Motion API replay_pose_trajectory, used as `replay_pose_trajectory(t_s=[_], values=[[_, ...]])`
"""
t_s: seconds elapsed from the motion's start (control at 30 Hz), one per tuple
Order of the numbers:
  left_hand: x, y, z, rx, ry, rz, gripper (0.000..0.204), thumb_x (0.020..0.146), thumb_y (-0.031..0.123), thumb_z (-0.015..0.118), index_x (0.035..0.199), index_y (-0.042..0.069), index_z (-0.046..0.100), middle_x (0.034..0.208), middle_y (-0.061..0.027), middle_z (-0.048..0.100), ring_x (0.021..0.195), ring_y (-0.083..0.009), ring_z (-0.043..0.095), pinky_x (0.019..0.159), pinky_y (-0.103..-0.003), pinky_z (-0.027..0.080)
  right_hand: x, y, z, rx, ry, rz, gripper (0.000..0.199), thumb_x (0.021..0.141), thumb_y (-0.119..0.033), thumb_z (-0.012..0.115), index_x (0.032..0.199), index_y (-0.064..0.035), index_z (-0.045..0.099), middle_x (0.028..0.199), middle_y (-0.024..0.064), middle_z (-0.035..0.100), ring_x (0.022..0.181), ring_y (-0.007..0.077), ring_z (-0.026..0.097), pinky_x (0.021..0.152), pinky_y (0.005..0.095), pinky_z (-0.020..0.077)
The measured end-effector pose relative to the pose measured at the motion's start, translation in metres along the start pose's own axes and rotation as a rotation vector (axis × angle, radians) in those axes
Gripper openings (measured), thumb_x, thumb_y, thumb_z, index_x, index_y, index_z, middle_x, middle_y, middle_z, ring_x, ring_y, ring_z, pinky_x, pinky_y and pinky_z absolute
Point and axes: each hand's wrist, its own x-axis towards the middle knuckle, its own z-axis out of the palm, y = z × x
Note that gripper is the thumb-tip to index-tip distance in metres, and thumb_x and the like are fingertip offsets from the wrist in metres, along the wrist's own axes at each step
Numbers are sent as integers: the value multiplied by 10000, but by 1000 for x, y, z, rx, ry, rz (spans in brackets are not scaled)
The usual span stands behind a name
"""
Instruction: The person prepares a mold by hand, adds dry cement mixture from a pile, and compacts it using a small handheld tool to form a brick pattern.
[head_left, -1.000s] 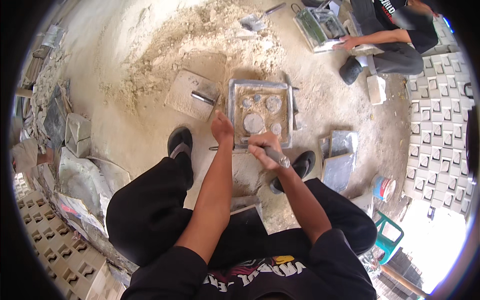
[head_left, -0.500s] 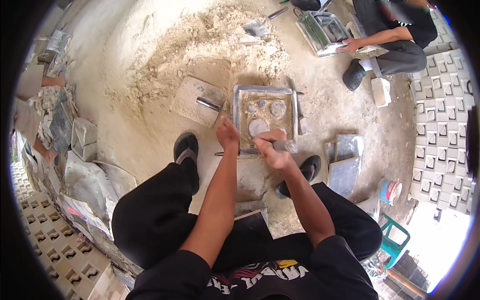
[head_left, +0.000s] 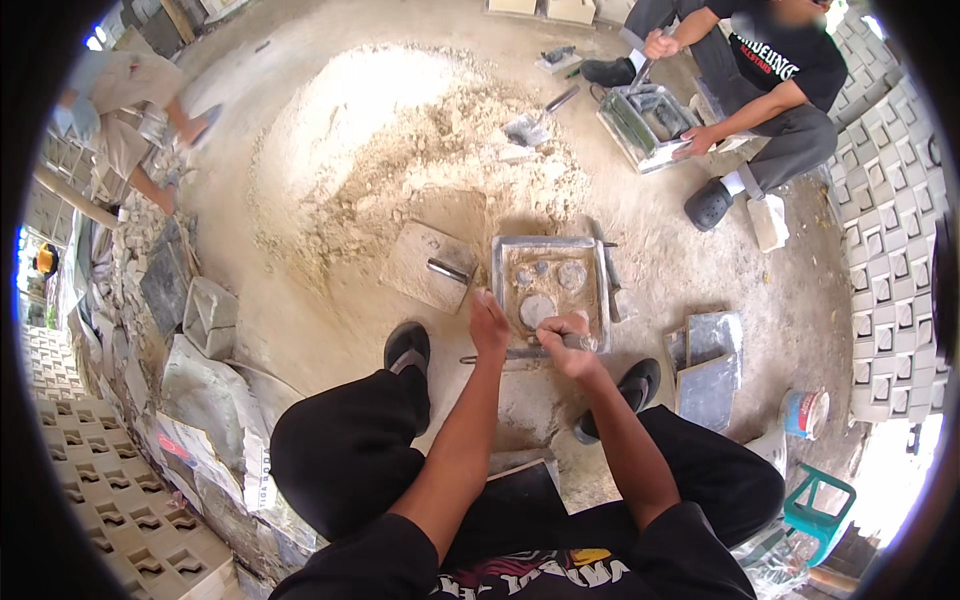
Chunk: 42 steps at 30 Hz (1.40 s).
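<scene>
A grey rectangular mould frame (head_left: 497, 290) lies on the floor in front of me, filled with sandy powder. Several round grey discs of different sizes sit in the powder, the largest disc (head_left: 537, 311) nearest to me. My right hand (head_left: 566, 345) is closed around a short grey rod-like tool (head_left: 582, 342) over the frame's near side; its working end is hidden. Beside the frame's left edge is my left hand (head_left: 489, 322), seen edge-on, with fingers seemingly stretched forward and nothing visible in it. A dusty square board (head_left: 420, 262) with a metal handle lies left of the frame.
Beyond the frame is a heap of pale powder (head_left: 370, 130) with a small shovel (head_left: 530, 127) at its edge. A co-worker at upper right handles another mould (head_left: 640, 125). Grey plates (head_left: 708, 385), a bucket (head_left: 803, 412) and a green stool (head_left: 818, 510) stand right. Another person is at far left.
My view has tilted up, so everything sits lower and further right in it. My right hand still grips the tool by the frame's near edge. The person at far left has shifted.
</scene>
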Motion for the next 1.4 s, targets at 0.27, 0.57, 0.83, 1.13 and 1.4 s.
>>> replay_pose_trajectory(t_s=[0.27, 0.57, 0.83, 1.13, 1.4], values=[[-7, 24, 12, -91, 33, 186, 432, 993, 318, 348, 1203, -30, 494, 1109, -280, 552, 1034, -455, 516, 892, -489, 412, -11, 4, 6, 232, 422, -12, 285, 913, -114, 558, 643, -30, 525, 592, -53, 423, 562, 46, 375, 488, 249, 306], [24, 75, -22, -40, -124, 134, 507, 998, 374, 293, 1080, -37, 579, 1051, -289, 588, 1020, -448, 530, 881, -501, 411, 17, 18, 16, 255, 473, 93, 221, 885, -85, 606, 685, -82, 512, 615, -73, 433, 550, 23, 378, 473, 226, 287], [38, 86, -28, -52, -146, 135, 524, 991, 377, 293, 992, -48, 599, 979, -285, 616, 941, -475, 559, 817, -534, 428, -17, 21, 9, 99, 469, 31, 217, 875, -61, 608, 689, -94, 503, 596, -75, 437, 522, 35, 395, 455, 235, 296], [23, 151, -29, -251, -329, 184, 569, 992, 417, 281, 887, -37, 608, 925, -308, 611, 925, -479, 562, 797, -536, 425, -19, 17, -8, 358, 610, -63, 189, 885, -52, 550, 706, -58, 488, 598, -42, 451, 525, 40, 395, 457, 233, 292], [73, 155, -35, 74, -405, 369, 641, 975, 489, 287, 946, -56, 623, 902, -298, 625, 935, -479, 578, 853, -510, 448, -15, 8, -6, 298, 499, -6, 320, 913, -94, 559, 616, -89, 442, 560, -56, 418, 485, 40, 357, 430, 254, 243]])
